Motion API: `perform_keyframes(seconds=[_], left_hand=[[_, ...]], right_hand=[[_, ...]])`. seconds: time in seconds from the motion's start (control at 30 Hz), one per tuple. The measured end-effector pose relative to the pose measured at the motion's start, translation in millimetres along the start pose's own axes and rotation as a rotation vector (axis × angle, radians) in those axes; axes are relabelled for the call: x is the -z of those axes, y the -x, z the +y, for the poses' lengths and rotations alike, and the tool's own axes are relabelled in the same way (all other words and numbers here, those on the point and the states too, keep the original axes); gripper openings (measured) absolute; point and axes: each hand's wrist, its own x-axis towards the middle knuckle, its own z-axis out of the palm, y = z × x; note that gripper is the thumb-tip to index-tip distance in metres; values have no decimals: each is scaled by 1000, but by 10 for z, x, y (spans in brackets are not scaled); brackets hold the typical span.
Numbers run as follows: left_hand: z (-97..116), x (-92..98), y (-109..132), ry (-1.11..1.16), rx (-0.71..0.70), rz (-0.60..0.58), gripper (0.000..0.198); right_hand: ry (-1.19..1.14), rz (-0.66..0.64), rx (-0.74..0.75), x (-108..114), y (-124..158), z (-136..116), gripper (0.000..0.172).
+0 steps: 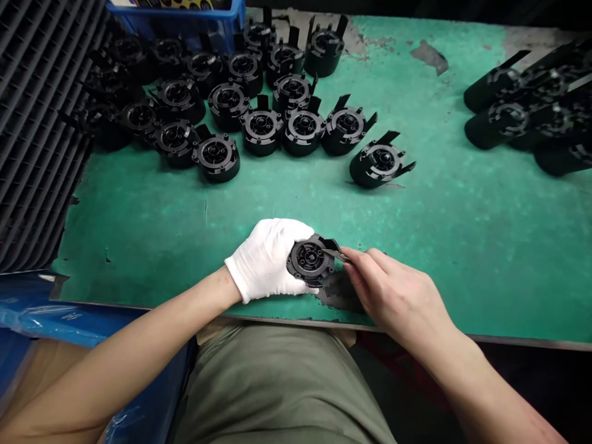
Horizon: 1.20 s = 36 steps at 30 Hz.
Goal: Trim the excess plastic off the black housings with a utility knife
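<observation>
My left hand (271,259), in a white glove, is wrapped round a black round plastic housing (311,259) near the table's front edge. The housing's ringed face with its small central hub points up toward me. My bare right hand (393,290) pinches a thin metal blade-like tool (337,253), and its tip lies over the right part of the housing's face. Whether the tip touches the plastic I cannot tell. The tool's handle is hidden in my fingers. Beyond my hands stands a similar black housing (380,161) with upright tabs.
Several more black housings (261,129) stand grouped at the back left of the green table (287,197). Another cluster of housings (497,123) is at the right edge. A blue bin (185,24) sits behind; a black slatted rack (37,123) borders the left side.
</observation>
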Motion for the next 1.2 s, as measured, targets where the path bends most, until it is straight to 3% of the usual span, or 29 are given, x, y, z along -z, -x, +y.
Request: perform_keyframes(seconds=[0.43, 1.2], left_hand=[[39, 40, -24, 2, 49, -54, 48], [45, 43, -20, 1, 60, -61, 47]], right_hand=[[-80, -67, 7, 52, -47, 95, 24], [-19, -114, 93, 79, -65, 190, 24]])
